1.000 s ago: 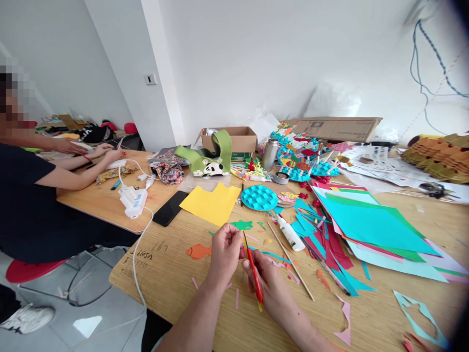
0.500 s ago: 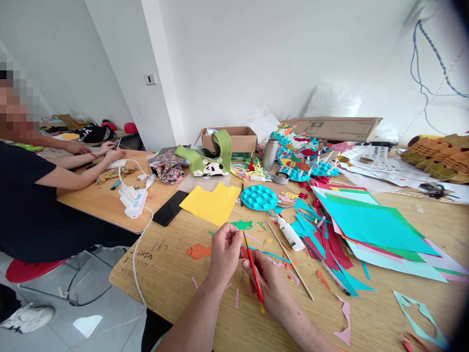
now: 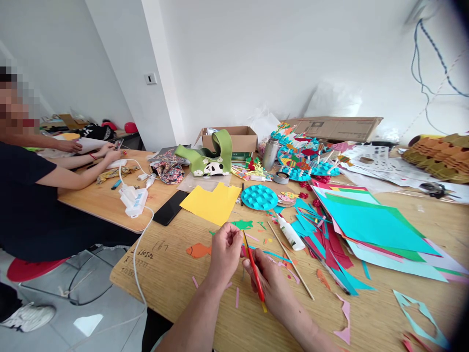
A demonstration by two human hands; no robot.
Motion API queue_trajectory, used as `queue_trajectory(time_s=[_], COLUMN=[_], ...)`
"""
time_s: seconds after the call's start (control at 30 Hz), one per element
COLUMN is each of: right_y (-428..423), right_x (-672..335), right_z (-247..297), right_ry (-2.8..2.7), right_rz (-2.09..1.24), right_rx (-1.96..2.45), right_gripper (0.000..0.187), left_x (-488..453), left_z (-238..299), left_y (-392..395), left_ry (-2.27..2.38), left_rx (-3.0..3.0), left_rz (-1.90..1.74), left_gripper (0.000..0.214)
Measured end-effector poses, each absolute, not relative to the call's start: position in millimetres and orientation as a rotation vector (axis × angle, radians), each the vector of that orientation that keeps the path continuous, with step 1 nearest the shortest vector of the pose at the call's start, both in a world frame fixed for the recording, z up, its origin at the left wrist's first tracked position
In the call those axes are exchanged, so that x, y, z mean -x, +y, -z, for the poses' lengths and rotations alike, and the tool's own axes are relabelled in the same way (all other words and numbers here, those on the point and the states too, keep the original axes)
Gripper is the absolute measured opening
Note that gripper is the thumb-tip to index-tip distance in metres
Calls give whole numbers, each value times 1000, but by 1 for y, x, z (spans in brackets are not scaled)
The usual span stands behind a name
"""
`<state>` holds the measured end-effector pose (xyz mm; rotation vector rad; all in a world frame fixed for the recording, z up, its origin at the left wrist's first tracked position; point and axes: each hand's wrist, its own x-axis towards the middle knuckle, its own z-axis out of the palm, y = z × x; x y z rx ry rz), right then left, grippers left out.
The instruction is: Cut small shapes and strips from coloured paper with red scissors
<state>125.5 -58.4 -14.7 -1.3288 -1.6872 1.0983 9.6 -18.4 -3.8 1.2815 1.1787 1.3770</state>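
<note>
My left hand (image 3: 226,250) is closed in a pinch above the table; whatever lies between its fingertips is too small to make out. Close beside it, my right hand (image 3: 269,274) is wrapped round a pair of red-handled scissors (image 3: 257,278), seen edge-on, their tips at the left fingertips. An orange paper fish (image 3: 198,250) lies left of my left hand. Just beyond the fingers is a green paper cutout (image 3: 242,224). Pink paper strips (image 3: 237,297) are scattered around. A white glue bottle (image 3: 291,233) and a thin wooden stick (image 3: 291,261) lie to the right.
Yellow paper (image 3: 210,203), a black phone (image 3: 170,208) and a blue woven paper disc (image 3: 259,197) lie ahead. Coloured sheets (image 3: 373,220) are stacked at right. A power strip (image 3: 134,201) trails its cable over the left edge. A co-worker (image 3: 25,195) sits at left.
My hands and the scissors have barely moved. At the far left, a white sheet now shows by another person's hand, and the co-worker's head is slightly lower.
</note>
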Motion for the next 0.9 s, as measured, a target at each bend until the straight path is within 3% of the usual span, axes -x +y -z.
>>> queue_trajectory(time_s=[0.43,0.67,0.9], right_y=[-57,-76,-90], right_x=[-126,-157,-169], right_z=[13,-17,-6], right_ry=[-1667,-1780,-1548], right_rz=[-1064,-1062,-1221], right_rx=[1387,1503,1466], right_gripper=[41,37,32], left_x=[-10,-9,-10], left_z=[0,2,-1], left_y=[-16,-14,-19], left_ry=[1109,1080,978], left_rx=[-1148,-1038,-1013], left_rz=[-1387,-1409,-1281], left_gripper=[16,15,17])
